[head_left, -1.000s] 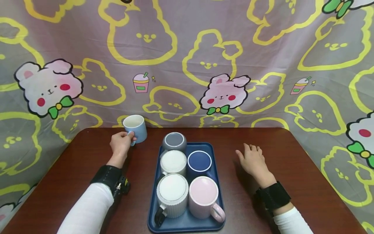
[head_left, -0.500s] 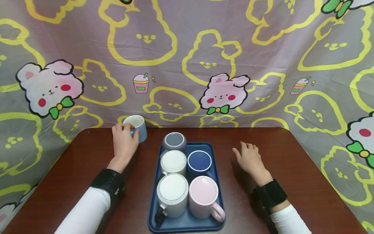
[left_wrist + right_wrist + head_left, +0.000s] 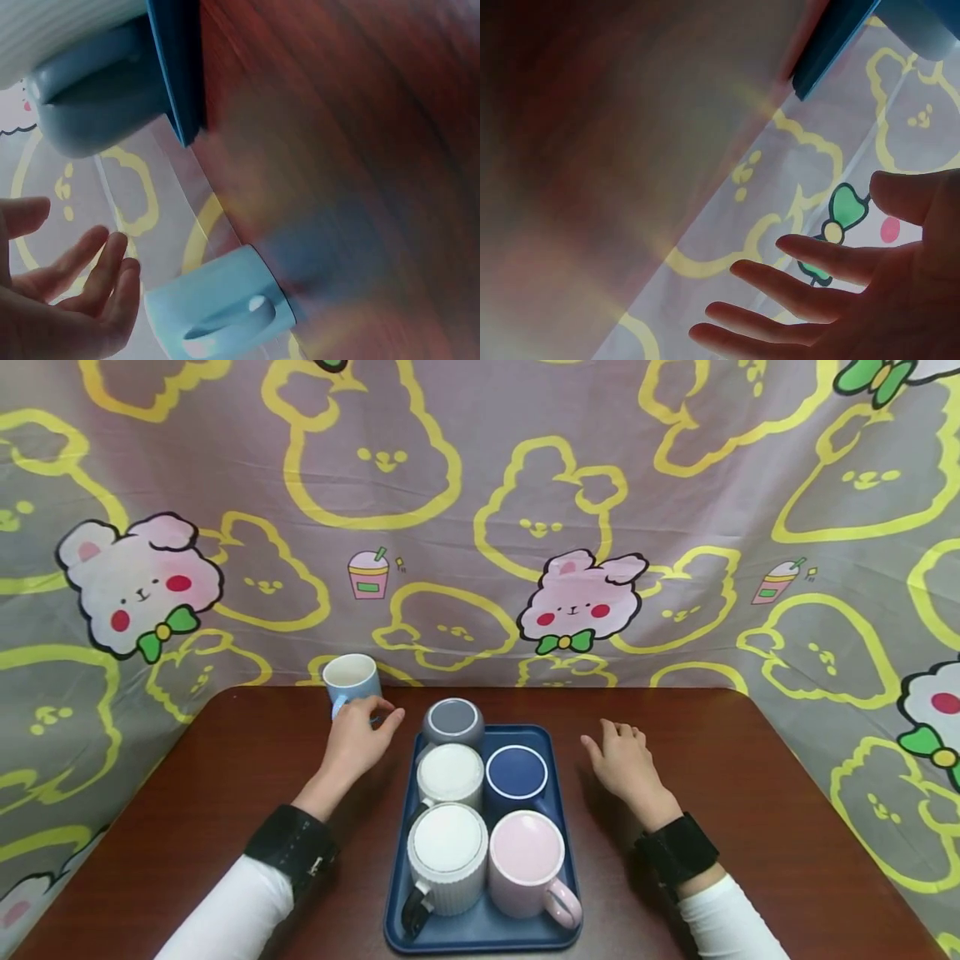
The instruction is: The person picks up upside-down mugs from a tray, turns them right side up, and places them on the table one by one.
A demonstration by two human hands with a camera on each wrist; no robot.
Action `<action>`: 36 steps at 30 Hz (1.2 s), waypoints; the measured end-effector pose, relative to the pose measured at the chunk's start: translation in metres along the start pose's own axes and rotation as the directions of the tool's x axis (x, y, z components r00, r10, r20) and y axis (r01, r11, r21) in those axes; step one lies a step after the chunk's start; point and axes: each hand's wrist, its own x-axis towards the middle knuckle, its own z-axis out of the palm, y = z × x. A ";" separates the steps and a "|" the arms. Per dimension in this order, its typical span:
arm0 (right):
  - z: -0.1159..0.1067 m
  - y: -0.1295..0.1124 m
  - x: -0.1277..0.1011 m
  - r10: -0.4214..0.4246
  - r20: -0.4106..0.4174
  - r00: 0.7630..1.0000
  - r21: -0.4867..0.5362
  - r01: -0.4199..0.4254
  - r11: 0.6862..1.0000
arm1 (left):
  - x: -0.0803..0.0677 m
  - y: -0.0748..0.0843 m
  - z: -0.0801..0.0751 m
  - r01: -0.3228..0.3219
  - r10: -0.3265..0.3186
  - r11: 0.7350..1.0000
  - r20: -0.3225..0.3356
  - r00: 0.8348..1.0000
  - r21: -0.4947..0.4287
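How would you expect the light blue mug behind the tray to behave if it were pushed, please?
The light blue ceramic mug stands upright on the smooth wooden table, so it would probably slide rather than tip. It looks rigid and breakable, and seems empty, hence likely fairly light.

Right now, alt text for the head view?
A person's left hand, fingers relaxed, hovers by a light blue mug on a brown table. The right hand rests open beside a blue tray holding five mugs.
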 end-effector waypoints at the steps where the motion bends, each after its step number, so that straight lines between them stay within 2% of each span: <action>1: 0.000 -0.002 0.000 0.000 0.001 1.000 0.002 0.000 1.000 | -0.001 0.001 0.001 0.000 0.000 1.000 0.018 1.000 0.000; 7: 0.001 -0.010 0.004 0.000 0.006 1.000 0.001 0.000 1.000 | -0.006 0.007 0.004 0.038 -0.041 0.999 0.138 0.990 0.025; 12: 0.001 -0.018 0.007 -0.003 0.008 1.000 0.020 0.003 1.000 | -0.010 0.011 0.006 0.076 -0.079 0.997 0.243 0.967 0.020; 17: 0.001 -0.023 0.009 -0.008 0.007 1.000 0.025 0.008 1.000 | -0.011 0.015 0.009 0.121 -0.116 0.993 0.313 0.943 0.005; 21: 0.001 -0.027 0.010 -0.009 0.014 1.000 0.030 0.009 1.000 | -0.011 0.017 0.009 0.143 -0.133 0.990 0.343 0.930 -0.005; 25: 0.001 -0.030 0.011 -0.008 0.020 1.000 0.039 0.007 0.999 | -0.011 0.019 0.010 0.144 -0.130 0.990 0.358 0.925 -0.012; 30: 0.003 -0.034 0.012 -0.007 0.023 1.000 0.044 0.006 0.999 | -0.010 0.017 0.013 0.133 -0.106 0.990 0.393 0.913 -0.040; 33: 0.004 -0.036 0.013 -0.008 0.027 1.000 0.048 0.007 0.999 | -0.010 0.016 0.014 0.151 -0.098 0.984 0.425 0.900 -0.091; 36: 0.005 -0.039 0.012 -0.009 0.034 0.999 0.059 0.007 0.998 | -0.010 0.016 0.015 0.207 -0.113 0.966 0.465 0.878 -0.156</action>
